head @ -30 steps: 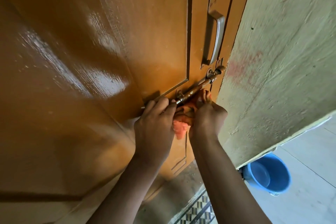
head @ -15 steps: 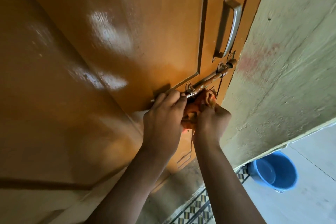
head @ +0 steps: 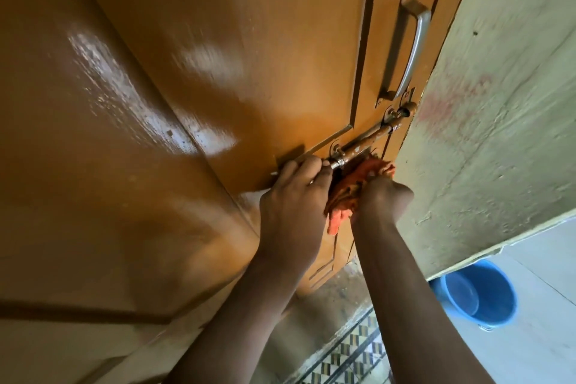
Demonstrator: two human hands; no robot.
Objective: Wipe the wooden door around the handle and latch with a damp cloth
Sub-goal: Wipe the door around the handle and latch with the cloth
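Wooden door fills most of the view ahead of my grip, glossy, with wet-looking sheen patches up and left of my left hand. Rigid, heavy slab, won't give under pressure, so I can lean into it; I judge the finish slick where damp.

Wall sits just right of my right hand, rough plaster, not part of the job. Blue bucket is well below and right of my right forearm, on the floor.

Metal handle stands above my right hand, clear of it, untouched now. Stiff, narrow gap behind it, so the cloth would have to be threaded or pinched thin there.

Latch runs diagonally up and away from my left fingertips toward the door edge. Hard, looks speckled or rusty, probably slides, so it needs steadying.

My left hand is closed on the latch's near end, fingers pinching the bolt, holding it put.

My right hand is clenched round the orange cloth, pressing it onto the door just under the latch, touching the bolt's underside as far as I can tell. Cloth is soft, light, bunched, a tail hanging down between my wrists. Best held balled in the fist as now, so it squeezes into the brackets; loose tail could snag on the hardware.
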